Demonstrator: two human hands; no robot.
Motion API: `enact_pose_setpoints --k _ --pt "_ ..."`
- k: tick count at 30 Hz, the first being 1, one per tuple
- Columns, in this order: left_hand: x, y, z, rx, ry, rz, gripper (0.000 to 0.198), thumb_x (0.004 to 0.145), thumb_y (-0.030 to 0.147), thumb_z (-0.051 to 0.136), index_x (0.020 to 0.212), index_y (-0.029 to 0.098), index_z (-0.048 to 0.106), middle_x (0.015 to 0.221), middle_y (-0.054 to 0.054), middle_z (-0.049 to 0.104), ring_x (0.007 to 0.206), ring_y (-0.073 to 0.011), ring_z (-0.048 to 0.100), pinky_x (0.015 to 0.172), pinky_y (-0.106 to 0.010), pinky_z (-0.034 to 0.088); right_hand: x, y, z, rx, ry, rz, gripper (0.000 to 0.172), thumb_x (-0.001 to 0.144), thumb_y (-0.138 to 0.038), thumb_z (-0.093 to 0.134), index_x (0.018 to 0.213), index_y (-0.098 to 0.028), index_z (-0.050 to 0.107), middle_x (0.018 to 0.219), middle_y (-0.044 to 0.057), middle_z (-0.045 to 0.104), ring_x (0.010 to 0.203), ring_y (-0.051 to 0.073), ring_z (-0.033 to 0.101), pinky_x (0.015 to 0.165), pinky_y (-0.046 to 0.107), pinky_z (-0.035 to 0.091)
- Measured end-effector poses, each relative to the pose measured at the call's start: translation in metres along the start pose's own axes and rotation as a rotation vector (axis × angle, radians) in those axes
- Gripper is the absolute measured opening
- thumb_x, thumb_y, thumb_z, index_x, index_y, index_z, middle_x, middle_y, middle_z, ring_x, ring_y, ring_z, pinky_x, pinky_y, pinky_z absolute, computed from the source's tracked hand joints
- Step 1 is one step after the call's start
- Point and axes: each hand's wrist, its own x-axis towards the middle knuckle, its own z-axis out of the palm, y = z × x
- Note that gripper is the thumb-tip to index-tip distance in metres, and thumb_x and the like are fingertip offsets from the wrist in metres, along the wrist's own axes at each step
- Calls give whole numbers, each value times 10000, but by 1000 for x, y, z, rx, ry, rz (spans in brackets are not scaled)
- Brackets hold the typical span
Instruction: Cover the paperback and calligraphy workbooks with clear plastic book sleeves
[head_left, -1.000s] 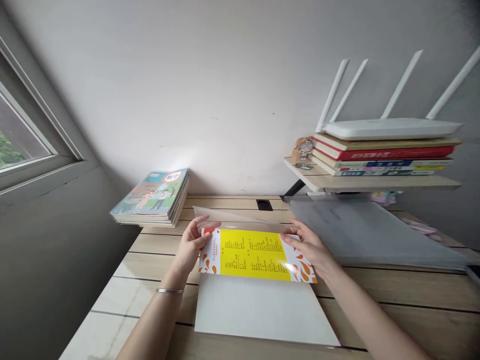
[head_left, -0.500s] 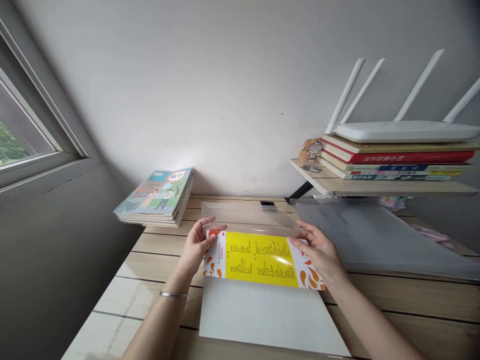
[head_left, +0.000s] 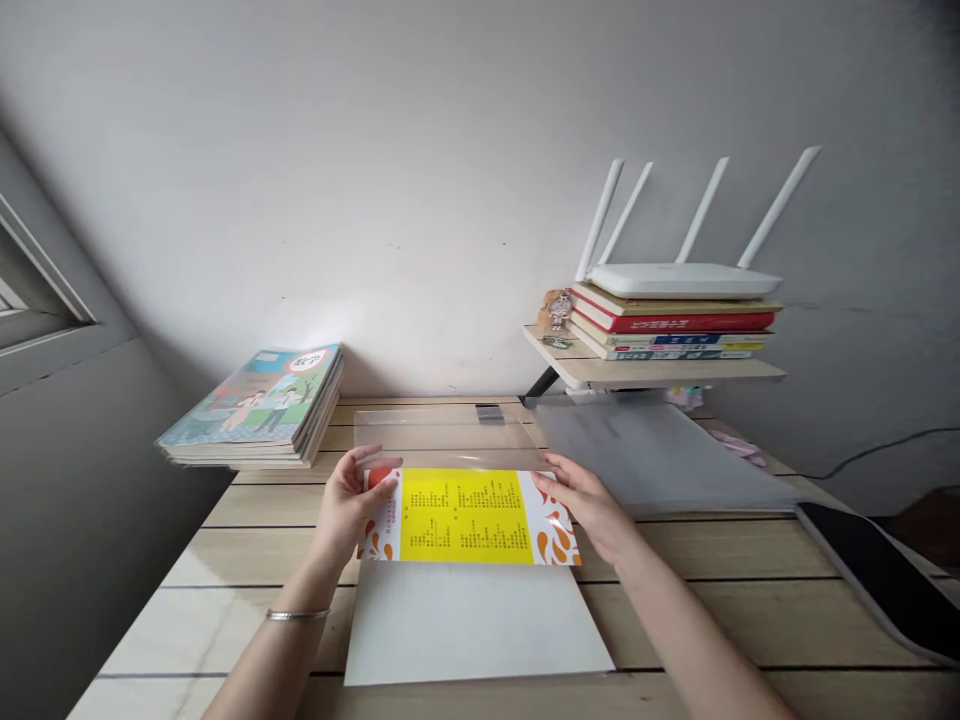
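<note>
Your left grip (head_left: 343, 512) and right grip (head_left: 594, 503) pinch the yellow card (head_left: 466, 516). Books (head_left: 251, 405) sit to your left, a cloudy sheet (head_left: 652, 460) to your right.

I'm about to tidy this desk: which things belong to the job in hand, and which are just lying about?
Likely part of the job:
yellow sheet, held by left hand and right hand
clear film, beyond it
white sheet, nearer the person

Apparently just lying about:
left books
right books
router, on them
frosted plastic, untouched
black device
</note>
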Motion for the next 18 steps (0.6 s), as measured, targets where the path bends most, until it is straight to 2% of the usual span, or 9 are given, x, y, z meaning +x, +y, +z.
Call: enact_pose_setpoints --k 4,9,12,16,18 --pt "0 0 -2 17 -9 -5 575 575 254 821 1055 199 508 976 -83 698 734 -202 690 636 -317 561 3 10 4 -4 32 -54 455 495 -406 822 836 -191 610 653 -16 663 560 151 610 511 265 491" --pt "2 2 -4 87 -45 -33 667 534 240 836 1097 212 481 821 -18 677 635 -192 680 566 -302 563 9 23 13 65 159 -197 481 503 -468 807 830 -195 583 651 -30 639 549 122 568 512 247 477" --pt "1 3 -2 149 0 -38 684 530 265 836 1102 200 468 710 -2 668 581 -195 669 517 -288 551 7 20 12 128 99 -174 439 542 -429 804 848 -200 588 675 -34 642 589 130 589 554 253 489" --pt "-1 1 3 161 75 -14 652 544 296 827 1075 196 461 690 -6 680 567 -181 663 513 -275 545 2 12 4 252 -87 -56 448 555 -344 812 929 -202 611 770 -12 681 681 156 639 641 286 513" --pt "-1 -1 4 151 89 -20 637 541 300 829 1052 198 461 687 -5 682 572 -180 665 525 -281 549 2 11 2 271 -89 -37 467 540 -317 821 942 -188 620 780 1 695 679 156 646 644 283 513"
